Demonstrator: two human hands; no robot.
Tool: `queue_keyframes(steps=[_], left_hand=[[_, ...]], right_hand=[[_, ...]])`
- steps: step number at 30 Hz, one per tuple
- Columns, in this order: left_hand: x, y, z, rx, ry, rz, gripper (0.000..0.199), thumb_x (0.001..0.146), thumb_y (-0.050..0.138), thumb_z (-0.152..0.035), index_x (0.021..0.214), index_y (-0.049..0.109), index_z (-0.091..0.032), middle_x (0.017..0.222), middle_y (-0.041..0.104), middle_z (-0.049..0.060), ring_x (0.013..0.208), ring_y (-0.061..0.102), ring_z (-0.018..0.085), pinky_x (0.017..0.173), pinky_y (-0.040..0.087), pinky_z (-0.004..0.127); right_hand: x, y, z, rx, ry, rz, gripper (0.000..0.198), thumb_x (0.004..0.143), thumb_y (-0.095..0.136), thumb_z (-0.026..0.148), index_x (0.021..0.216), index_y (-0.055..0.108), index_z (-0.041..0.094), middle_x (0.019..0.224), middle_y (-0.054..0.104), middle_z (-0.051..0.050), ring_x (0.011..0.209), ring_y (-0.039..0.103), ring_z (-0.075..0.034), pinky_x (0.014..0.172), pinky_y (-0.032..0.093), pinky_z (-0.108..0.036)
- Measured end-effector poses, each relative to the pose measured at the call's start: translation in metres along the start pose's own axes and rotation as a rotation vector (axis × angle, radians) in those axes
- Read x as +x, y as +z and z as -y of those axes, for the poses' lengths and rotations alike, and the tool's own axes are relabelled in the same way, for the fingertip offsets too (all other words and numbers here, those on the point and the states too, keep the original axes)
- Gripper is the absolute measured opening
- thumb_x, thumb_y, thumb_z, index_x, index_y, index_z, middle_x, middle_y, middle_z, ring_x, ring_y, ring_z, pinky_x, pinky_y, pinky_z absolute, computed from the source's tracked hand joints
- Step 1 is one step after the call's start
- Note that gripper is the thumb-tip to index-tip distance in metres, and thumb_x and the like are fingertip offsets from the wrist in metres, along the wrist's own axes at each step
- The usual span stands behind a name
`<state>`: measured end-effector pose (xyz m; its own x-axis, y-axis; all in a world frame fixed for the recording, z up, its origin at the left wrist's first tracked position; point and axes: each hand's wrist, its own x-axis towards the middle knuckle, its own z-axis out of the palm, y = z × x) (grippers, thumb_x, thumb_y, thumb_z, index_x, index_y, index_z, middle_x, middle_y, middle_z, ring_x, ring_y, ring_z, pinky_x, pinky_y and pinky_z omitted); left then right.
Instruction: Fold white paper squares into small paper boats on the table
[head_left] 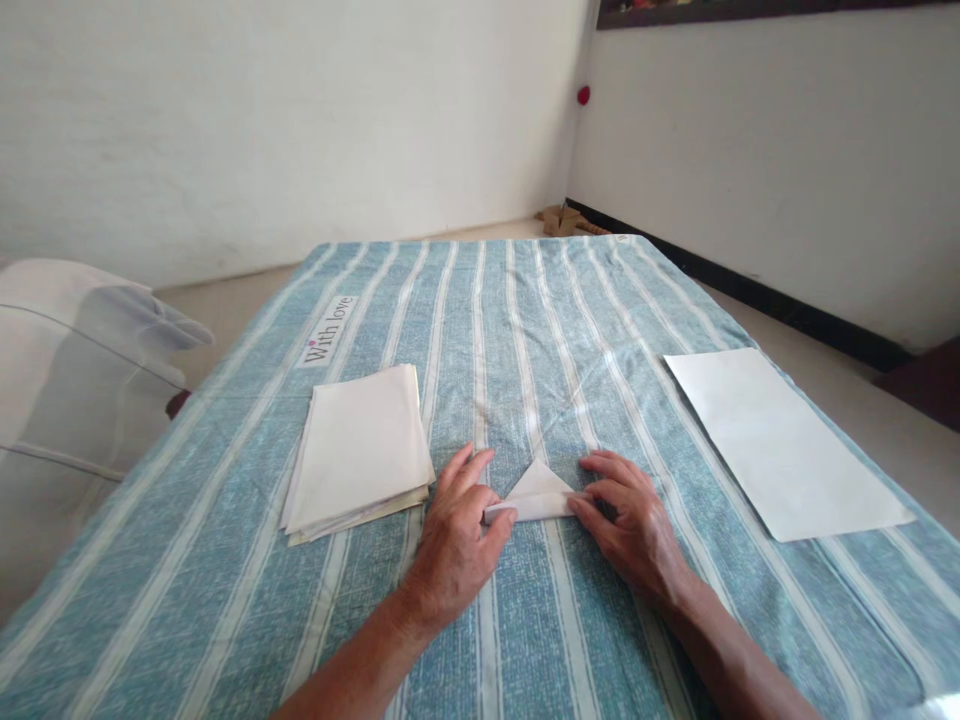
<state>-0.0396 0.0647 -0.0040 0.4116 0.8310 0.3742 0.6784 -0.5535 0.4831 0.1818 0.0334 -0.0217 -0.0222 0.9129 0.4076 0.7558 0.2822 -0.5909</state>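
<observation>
A small folded piece of white paper (538, 492) lies on the striped cloth, with a triangular peak pointing away from me and a folded band along its near edge. My left hand (459, 525) pinches the band's left end between thumb and index finger, its other fingers resting on the cloth. At the opposite end, my right hand (626, 515) holds the band's right corner between thumb and fingertips. Both hands are closed on the paper, which stays low against the cloth.
To the left lies a stack of white sheets (360, 440). A single white sheet (784, 440) is near the right edge. Blue-and-white striped cloth (487, 340) with some wrinkles covers the surface. White sheer fabric (75, 350) stands off to the left; a cardboard box (561, 220) sits beyond the far edge.
</observation>
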Motion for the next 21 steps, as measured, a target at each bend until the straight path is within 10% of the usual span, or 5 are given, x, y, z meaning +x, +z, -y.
queue_keyframes(steps=[21], left_hand=[[0.0016, -0.0003, 0.0005, 0.077, 0.020, -0.034, 0.020, 0.085, 0.053, -0.010, 0.067, 0.045, -0.018, 0.128, 0.056, 0.020, 0.133, 0.039, 0.036, 0.101, 0.043, 0.057]], right_hand=[[-0.0007, 0.0009, 0.0000, -0.065, -0.004, -0.019, 0.015, 0.085, 0.064, 0.025, 0.071, 0.066, 0.020, 0.111, 0.068, -0.008, 0.115, 0.055, -0.029, 0.095, 0.042, -0.049]])
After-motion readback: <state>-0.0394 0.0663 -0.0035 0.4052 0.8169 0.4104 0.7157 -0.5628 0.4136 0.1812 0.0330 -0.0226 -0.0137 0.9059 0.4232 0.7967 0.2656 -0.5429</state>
